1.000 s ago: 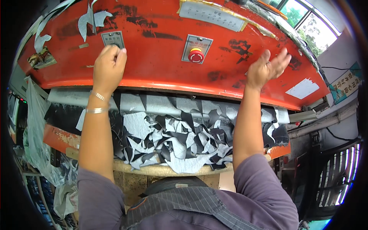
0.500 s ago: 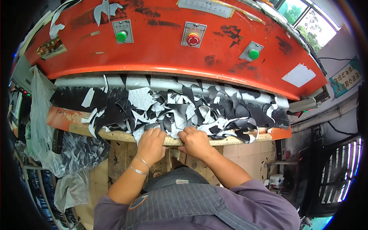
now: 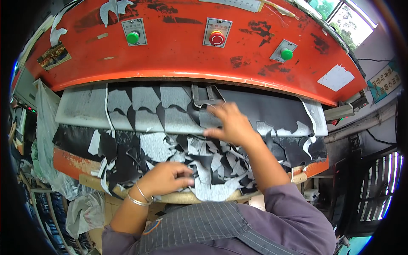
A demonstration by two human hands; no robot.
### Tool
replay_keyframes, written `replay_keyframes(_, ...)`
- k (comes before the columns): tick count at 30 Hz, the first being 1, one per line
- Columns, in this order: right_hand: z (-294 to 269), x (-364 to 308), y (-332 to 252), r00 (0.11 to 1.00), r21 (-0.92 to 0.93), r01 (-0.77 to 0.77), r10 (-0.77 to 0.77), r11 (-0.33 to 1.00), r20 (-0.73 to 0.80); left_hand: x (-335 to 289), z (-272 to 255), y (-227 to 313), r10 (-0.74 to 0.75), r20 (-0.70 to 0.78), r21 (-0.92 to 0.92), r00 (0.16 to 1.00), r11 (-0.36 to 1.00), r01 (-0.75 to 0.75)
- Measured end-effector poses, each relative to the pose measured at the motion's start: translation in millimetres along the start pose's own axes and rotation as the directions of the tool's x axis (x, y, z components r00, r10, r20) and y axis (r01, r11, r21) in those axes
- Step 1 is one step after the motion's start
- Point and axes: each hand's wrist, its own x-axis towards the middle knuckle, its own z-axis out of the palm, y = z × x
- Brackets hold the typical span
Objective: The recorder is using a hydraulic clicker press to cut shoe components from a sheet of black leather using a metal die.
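Note:
My right hand reaches over the pale cutting board, its fingers apart and slightly smeared by motion. The fingertips are at the near edge of a metal cutting die; whether they touch it I cannot tell. The die lies on a dark sheet with curved cut-outs along its left part. Low over a heap of black and white scraps, my left hand has bent, separated fingers and nothing visible in it.
Behind the board rises a red press front with two green buttons and a red button. A pale wooden edge runs along my side. Clear plastic bags hang at the left.
Both hands have left the front edge: the right went forward to the die, the left sits over the scraps. The board with the cut sheet and die now shows from under the press.

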Motion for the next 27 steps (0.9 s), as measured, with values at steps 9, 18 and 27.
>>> replay_keyframes(9, 35, 65, 48, 0.982, 0.18, -0.078, 0.045, 0.981, 0.182, 109, -37, -47, -0.131, -0.232, -0.437, 0.964, 0.899, 0.017)
replay_keyframes(18, 24, -13, 28, 0.971, 0.558, -0.187, 0.068, 0.809, 0.227, 96, -40, -38, -0.538, 0.138, -0.169, 0.832, 0.815, 0.555)
replay_keyframes(27, -6, 25, 145, 0.957, -0.003, -0.129, 0.125, 0.992, 0.262, 97, -26, 2, 0.22, -0.47, 0.398, 0.855, 0.917, -0.017)
